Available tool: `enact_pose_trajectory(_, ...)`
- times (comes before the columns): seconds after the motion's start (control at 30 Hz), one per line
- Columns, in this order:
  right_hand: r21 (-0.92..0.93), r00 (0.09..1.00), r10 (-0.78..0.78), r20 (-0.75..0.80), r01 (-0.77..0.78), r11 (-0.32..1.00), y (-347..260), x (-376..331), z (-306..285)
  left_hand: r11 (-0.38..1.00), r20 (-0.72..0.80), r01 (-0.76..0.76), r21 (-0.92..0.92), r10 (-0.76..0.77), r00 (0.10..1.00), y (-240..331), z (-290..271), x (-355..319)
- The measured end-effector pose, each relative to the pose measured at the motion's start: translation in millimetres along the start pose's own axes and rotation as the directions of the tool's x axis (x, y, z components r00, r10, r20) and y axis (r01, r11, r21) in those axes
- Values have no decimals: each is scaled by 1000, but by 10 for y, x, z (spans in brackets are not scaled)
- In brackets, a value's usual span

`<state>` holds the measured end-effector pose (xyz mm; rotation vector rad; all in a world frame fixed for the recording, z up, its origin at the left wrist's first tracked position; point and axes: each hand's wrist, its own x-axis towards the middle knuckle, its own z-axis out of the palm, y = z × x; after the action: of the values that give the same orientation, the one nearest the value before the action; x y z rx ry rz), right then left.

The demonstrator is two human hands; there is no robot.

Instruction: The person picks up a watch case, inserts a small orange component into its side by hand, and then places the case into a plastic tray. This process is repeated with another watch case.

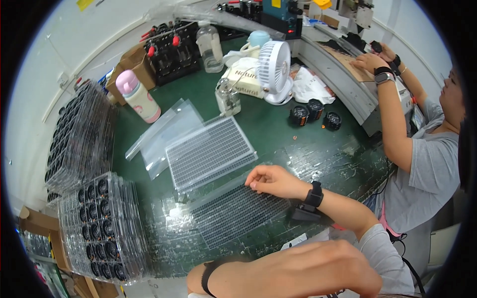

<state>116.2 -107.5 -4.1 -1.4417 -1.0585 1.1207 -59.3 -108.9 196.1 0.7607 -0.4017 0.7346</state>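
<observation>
My right hand (271,181), with a black watch on the wrist, is over the far right part of a clear tray (238,218) filled with rows of small dark parts. Its thumb and fingertips are pinched together; whatever is between them is too small to make out. Close to the camera at the lower edge is my left hand (308,268), back upward and slightly blurred, a thin black band at its wrist. Its fingers are mostly hidden. Just beyond the dark tray, a second tray (211,154) with a white rim and a fine grid lies on clear plastic sheets (171,131).
Stacks of clear trays (102,228) holding round black parts stand at left. Behind are a pink-capped bottle (140,99), a glass jar (228,99), a white fan (275,67) and round black parts (299,115). At right, a co-worker's hands (370,63) work at a machine (343,84).
</observation>
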Motion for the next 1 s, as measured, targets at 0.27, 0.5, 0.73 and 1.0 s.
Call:
enact_pose_trajectory(0.27, -52, 997, -71, -27, 69, 996, 35, 0, 54, 988, -110, 68, -139, -83, 990, -19, 137, -96)
enact_pose_trajectory(0.5, -44, 999, -40, -9, 39, 998, 27, -28, 8, 977, 71, 124, -176, -113, 991, -87, 72, -75)
enact_pose_trajectory(0.73, -47, 998, -46, -35, 44, 998, 32, 27, 22, 854, -418, 169, 492, 62, 906, 38, 491, 33)
enact_pose_trajectory(1.0, -13, 1000, -14, -5, 14, 1000, -50, 2, 76, 687, -582, 384, 616, 69, 810, 294, 586, 84)
